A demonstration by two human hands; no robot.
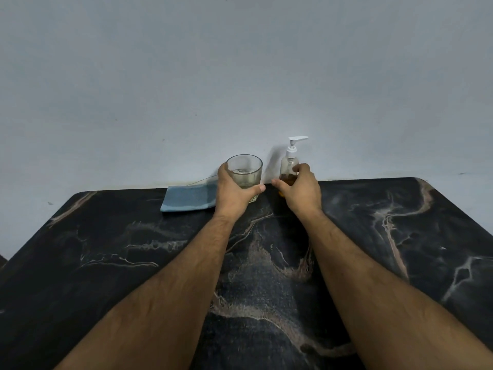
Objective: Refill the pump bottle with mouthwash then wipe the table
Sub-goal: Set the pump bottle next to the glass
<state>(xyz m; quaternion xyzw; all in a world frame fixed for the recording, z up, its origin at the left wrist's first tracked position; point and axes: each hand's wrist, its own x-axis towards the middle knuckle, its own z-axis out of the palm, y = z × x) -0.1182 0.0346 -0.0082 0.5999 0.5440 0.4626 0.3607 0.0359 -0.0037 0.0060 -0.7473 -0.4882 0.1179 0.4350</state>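
A clear drinking glass (246, 172) with pale liquid stands near the table's far edge. My left hand (234, 192) grips it, thumb across the front and fingers round the left side. To its right stands a clear pump bottle (289, 161) with a white pump head and a little amber liquid at the bottom. My right hand (300, 192) reaches round the bottle's lower part with fingers curled, thumb pointing left; firm contact is not plain. A folded blue cloth (188, 198) lies left of the glass.
The dark marbled table (133, 249) runs from the wall to me, with rounded far corners. A plain grey wall (240, 76) stands directly behind the objects.
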